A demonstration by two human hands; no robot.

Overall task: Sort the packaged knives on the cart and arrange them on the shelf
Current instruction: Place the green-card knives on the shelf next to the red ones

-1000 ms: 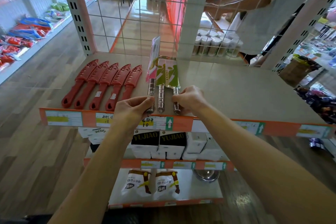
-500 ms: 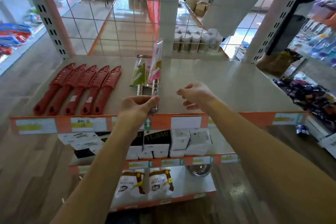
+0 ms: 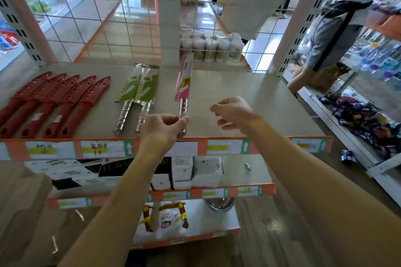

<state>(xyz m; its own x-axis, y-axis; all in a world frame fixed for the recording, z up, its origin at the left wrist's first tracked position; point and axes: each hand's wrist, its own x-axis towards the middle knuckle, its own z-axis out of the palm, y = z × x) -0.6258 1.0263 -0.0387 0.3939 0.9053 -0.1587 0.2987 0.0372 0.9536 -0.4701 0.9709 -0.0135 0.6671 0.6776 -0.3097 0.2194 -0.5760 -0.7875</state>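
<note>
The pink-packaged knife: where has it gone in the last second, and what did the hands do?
The left hand, gripping the pink-packaged knife by its handle throughout, carried it from the left of the two green-packaged knives over to their right, clear of them. The right hand let go of a green knife's handle and now hangs open. The five red sheathed knives and the green pair stayed on the shelf.

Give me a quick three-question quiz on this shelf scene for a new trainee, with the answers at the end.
1. How many red knives lie on the shelf?
2. True or false: the right hand holds nothing.
3. Which hand grips the pink-packaged knife: A left, B right, C neither?
Key: 1. five; 2. true; 3. A, the left hand grips its handle.
</note>
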